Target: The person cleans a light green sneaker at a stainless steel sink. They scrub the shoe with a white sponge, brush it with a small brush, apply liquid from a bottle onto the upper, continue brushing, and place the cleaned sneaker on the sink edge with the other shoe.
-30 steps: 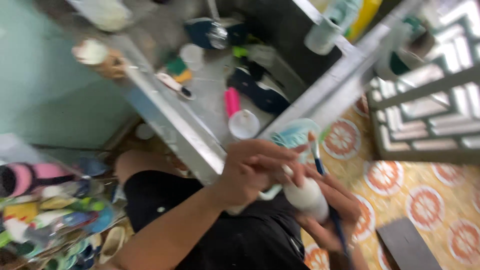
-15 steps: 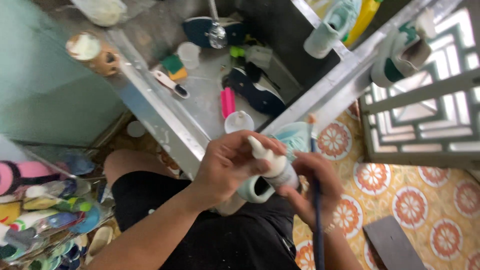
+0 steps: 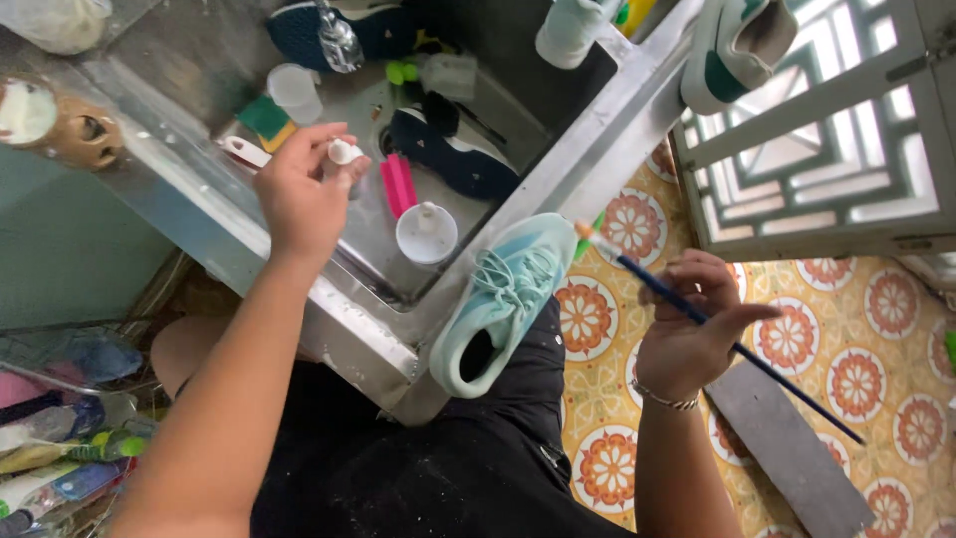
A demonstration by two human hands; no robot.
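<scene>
My left hand (image 3: 299, 194) reaches over the steel sink (image 3: 249, 254) and pinches a small white bottle (image 3: 344, 152) by its top. My right hand (image 3: 687, 324) holds a long blue paintbrush (image 3: 737, 349), its pale bristle tip pointing up-left beside the toe of a light teal sneaker (image 3: 498, 299). That sneaker rests sole-down on my lap against the sink's corner, laces facing up. Neither hand touches the sneaker.
Inside the sink lie a dark navy shoe (image 3: 453, 159), a pink brush (image 3: 398, 184), a white cup (image 3: 426, 234) and a green-yellow sponge (image 3: 264, 120). A white-green sneaker (image 3: 732, 50) sits on a white lattice frame (image 3: 827, 130). A grey board (image 3: 787, 453) lies on the patterned floor tiles.
My left hand has left the sneaker and moved up-left over the sink with the white bottle. My right hand drew away to the right with the brush. The sneaker now lies on my lap.
</scene>
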